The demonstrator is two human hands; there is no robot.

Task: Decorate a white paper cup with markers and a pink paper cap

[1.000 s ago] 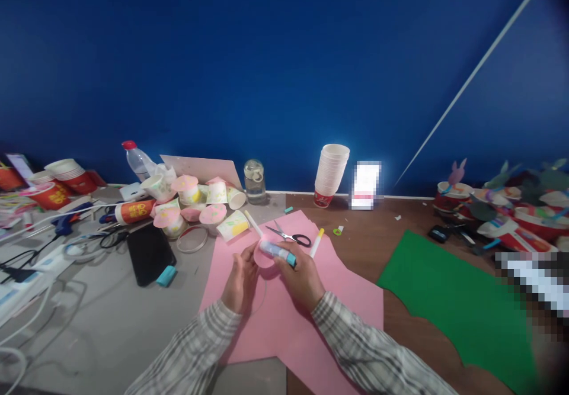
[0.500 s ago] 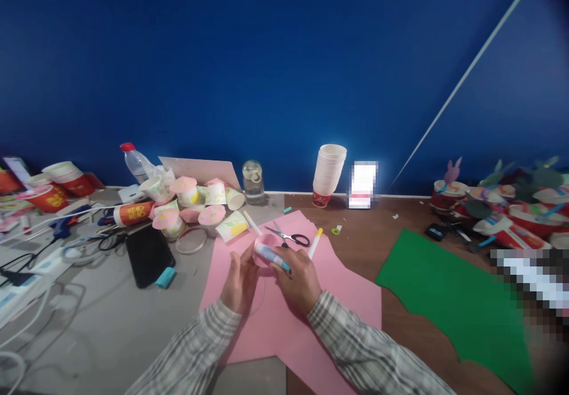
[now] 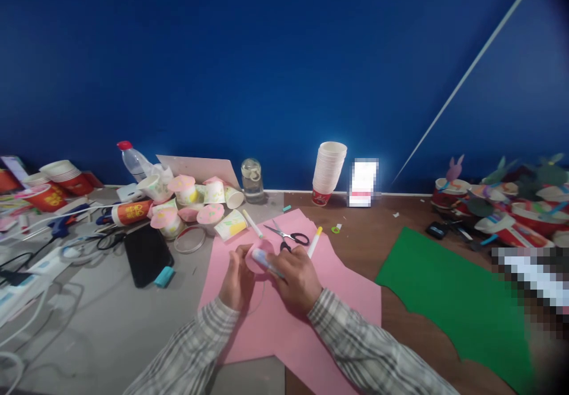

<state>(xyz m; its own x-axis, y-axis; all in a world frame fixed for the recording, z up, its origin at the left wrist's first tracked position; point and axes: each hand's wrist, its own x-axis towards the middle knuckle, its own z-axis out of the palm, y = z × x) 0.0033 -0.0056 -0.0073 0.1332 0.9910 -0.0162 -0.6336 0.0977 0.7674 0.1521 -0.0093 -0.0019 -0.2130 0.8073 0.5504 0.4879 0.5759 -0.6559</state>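
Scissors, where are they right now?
In the head view, the scissors lie near the middle on the pink paper, just beyond the right hand and left of the yellow-capped marker.

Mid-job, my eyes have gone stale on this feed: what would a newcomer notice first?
The deep blue wall filling the upper half would likely strike first. Next comes the bright green sheet at the lower right. Then the hands, low in the centre over pink paper.
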